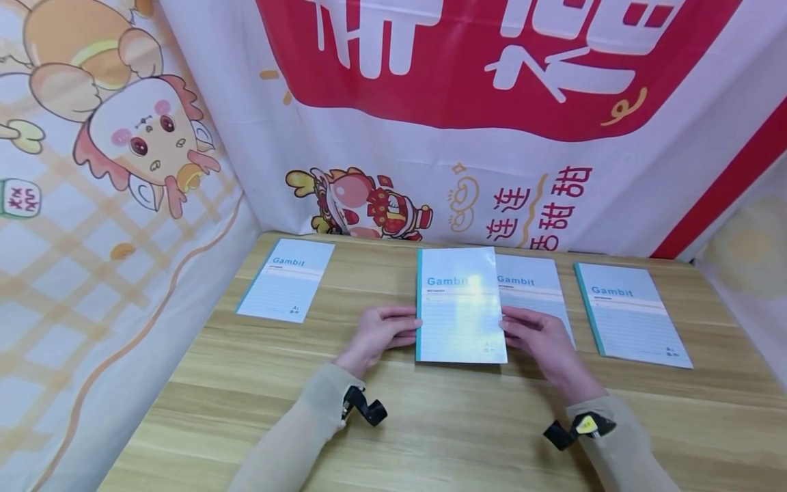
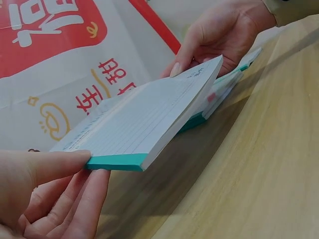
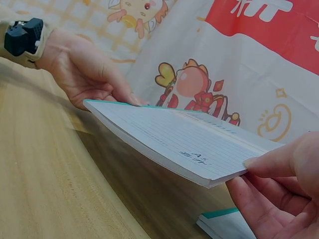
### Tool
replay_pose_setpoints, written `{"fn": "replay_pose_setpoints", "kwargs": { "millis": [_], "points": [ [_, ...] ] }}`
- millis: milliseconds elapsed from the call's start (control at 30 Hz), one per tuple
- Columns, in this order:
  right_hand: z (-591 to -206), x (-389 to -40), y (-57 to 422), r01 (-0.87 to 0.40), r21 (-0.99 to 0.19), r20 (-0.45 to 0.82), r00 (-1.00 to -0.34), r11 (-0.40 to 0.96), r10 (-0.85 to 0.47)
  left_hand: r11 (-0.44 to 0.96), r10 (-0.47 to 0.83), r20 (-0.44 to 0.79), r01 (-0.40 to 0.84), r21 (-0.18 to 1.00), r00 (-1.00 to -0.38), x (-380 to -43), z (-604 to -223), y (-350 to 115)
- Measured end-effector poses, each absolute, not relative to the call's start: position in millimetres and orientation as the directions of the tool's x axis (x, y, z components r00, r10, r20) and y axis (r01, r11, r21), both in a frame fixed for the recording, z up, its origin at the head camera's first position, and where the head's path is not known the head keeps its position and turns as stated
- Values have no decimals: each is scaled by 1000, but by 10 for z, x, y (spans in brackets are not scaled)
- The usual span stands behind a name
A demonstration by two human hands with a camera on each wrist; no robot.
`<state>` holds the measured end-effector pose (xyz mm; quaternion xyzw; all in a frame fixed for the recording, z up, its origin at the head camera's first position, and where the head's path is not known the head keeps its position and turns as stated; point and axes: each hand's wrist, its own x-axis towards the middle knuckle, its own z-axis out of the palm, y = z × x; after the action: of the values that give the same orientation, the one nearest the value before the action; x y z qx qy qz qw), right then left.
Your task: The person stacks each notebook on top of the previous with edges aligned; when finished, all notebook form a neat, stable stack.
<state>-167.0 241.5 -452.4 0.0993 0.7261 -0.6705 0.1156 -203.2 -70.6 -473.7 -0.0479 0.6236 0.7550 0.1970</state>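
Both hands hold one light blue "Gambit" notebook [image 1: 461, 314] above the wooden table. My left hand [image 1: 382, 333] pinches its teal spine edge, thumb on top and fingers beneath, as the left wrist view shows. On the opposite edge my right hand [image 1: 547, 342] pinches the cover between thumb and fingers, seen close in the right wrist view [image 3: 279, 184]. Behind the right hand lies a second notebook [image 1: 535, 280], partly covered by the held one. A third notebook [image 1: 633, 311] lies at the right, and another [image 1: 285, 280] at the far left.
The wooden table [image 1: 467, 430] ends at a printed cloth backdrop [image 1: 369, 150] with red and white lettering. Another patterned cloth [image 1: 203, 273] closes off the left side. A black band with a small device [image 1: 363, 404] sits on each wrist.
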Motion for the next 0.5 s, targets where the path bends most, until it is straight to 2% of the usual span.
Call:
{"fn": "replay_pose_setpoints", "kwargs": {
  "millis": [500],
  "points": [
    [-4478, -1694, 2542, 310, -949, -311, -951, 60, -1, -181, 207, -339, -377, 908, -918, -2066, -4709, -515]
  ]
}}
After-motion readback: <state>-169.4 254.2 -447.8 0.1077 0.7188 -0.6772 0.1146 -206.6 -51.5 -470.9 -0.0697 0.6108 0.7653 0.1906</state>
